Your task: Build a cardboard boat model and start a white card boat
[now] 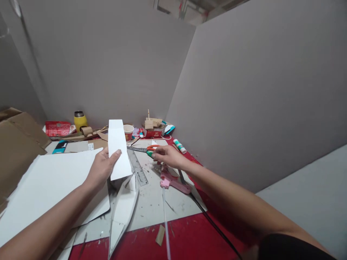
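My left hand (101, 167) pinches a strip of white card (118, 144) between thumb and fingers, holding it upright above the table. My right hand (167, 156) has its fingers closed at the handles of a pair of scissors (150, 148) with orange and green grips; the blades point left. Just under that hand is a pink glue gun (173, 181), with a clear glue stick (166, 224) running out of its back end. Between the hands a steel ruler (138, 168) lies flat. A folded white card piece shaped like a boat (123, 209) rests in front of it.
A large white sheet (59, 173) and a cardboard box (21, 141) are at the left. Along the back stand a yellow bottle (80, 122), a paper cup (128, 132) and a small cardboard model (153, 124). A white and green tube (180, 146) lies by the right wall.
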Motion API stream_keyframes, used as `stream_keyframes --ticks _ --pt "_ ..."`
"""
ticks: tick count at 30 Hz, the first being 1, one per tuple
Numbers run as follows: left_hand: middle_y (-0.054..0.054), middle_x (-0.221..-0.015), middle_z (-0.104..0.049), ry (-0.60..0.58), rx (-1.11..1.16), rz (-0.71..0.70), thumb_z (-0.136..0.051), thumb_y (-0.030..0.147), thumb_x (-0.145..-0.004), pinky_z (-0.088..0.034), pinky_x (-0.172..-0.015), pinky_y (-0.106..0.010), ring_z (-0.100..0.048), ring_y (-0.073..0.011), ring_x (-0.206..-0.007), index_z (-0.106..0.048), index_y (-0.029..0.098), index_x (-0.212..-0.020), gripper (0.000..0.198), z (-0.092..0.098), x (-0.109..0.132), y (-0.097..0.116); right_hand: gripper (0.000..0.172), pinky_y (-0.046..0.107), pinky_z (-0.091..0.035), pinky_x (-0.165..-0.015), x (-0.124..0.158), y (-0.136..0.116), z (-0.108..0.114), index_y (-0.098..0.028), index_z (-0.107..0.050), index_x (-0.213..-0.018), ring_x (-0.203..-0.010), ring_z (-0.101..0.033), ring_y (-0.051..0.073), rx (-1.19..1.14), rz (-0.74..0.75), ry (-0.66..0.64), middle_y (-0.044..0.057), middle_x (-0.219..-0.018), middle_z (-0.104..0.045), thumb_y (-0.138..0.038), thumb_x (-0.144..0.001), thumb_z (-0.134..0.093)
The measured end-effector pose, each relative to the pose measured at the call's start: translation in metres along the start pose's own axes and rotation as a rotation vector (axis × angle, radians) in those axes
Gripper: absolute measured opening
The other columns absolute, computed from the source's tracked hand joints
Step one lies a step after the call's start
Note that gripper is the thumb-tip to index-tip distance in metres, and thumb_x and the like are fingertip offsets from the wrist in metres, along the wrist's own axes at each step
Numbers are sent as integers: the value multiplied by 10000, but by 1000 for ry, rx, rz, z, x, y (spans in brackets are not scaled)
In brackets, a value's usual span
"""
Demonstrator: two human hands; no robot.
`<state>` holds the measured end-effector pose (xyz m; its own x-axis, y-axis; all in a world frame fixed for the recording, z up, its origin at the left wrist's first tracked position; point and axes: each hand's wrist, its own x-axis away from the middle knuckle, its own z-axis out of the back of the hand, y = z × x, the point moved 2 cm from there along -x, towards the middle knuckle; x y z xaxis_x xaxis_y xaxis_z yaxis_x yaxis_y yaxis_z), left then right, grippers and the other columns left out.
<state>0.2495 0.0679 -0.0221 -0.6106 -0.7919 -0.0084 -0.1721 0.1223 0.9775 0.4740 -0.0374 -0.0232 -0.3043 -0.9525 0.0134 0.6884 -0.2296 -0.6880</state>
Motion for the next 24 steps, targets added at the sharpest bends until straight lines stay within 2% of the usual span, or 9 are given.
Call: stream_keyframes --ticks 4,6,8,12,14,16,20,24 --pt "-31 -742 -742 28 -2 13 -712 404 -729 -512 -489 -251 -640 -153 -502 -624 135 -1063 438 -4 3 -2 169 247 -455 -615 2 14 28 -138 -642 -850 -699 -630 162 196 0 85 52 -776 -680 -264 -854 -531" --pt "-31 -722 -739 29 6 14 -706 430 -730 -507 -480 -249 -644 -160 -507 -637 129 -1043 440 -5 4 -3 136 268 -447 -680 -7 23 38 -132 -655 -864 -774 -623 181 315 -9 106 67 -838 -681 -215 -838 -551" --pt "-32 -712 -738 41 9 14 -706 441 -729 -514 -488 -253 -659 -173 -533 -652 126 -1012 427 -4 5 -4 111 282 -446 -726 -22 30 42 -132 -661 -880 -824 -618 191 426 -11 69 73 -887 -680 -184 -823 -582" --pt "-30 -701 -739 86 6 28 -710 404 -733 -523 -496 -273 -672 -195 -550 -659 136 -993 377 -1 3 -5 133 327 -484 -782 -55 35 38 -142 -641 -930 -869 -611 179 638 5 -115 58 -959 -655 -250 -857 -613" --pt "-33 -719 -743 95 21 27 -699 382 -746 -532 -519 -280 -683 -204 -582 -659 141 -989 345 1 2 -7 180 342 -508 -761 -68 36 34 -143 -625 -961 -839 -612 160 730 12 -214 47 -965 -641 -304 -896 -576" --pt "-39 -744 -747 100 37 12 -683 379 -762 -539 -548 -280 -695 -212 -637 -655 140 -989 331 3 0 -9 174 312 -503 -709 -76 36 31 -143 -634 -947 -803 -617 166 798 25 -285 48 -929 -649 -283 -844 -638" --pt "-46 -771 -749 108 46 -6 -681 396 -762 -538 -558 -268 -703 -224 -715 -649 133 -1002 358 6 -3 -15 322 264 -426 -620 -85 36 27 -145 -667 -943 -790 -623 222 887 81 -335 80 -881 -681 -147 -627 -732" --pt "-51 -786 -749 143 75 19 -702 388 -736 -543 -549 -261 -701 -219 -707 -662 132 -994 366 7 -6 -20 373 269 -392 -633 -86 31 28 -149 -654 -1020 -808 -618 232 967 104 -323 103 -944 -688 -198 -651 -682"
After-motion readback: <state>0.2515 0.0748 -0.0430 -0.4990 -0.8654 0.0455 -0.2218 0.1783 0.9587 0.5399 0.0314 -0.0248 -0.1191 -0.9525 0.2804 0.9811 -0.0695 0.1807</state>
